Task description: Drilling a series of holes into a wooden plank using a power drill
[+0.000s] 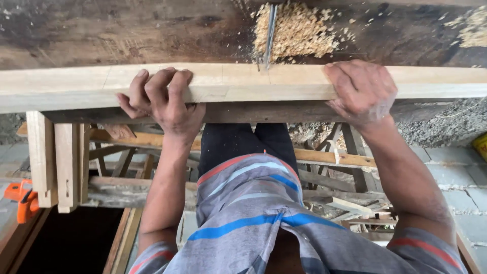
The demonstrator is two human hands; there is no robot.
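A long pale wooden plank lies across a dark, worn workbench right in front of me. My left hand grips its near edge, fingers curled over the top. My right hand presses down on the plank further right, fingers wrapped over the near edge. Between my hands, a thin saw blade stands in the bench at the plank's far edge, in line with a pencil mark. A heap of pale sawdust surrounds the blade.
More sawdust lies at the far right of the bench. Below it are wooden frames and loose boards, an orange tool at the left, and grey paving at the right.
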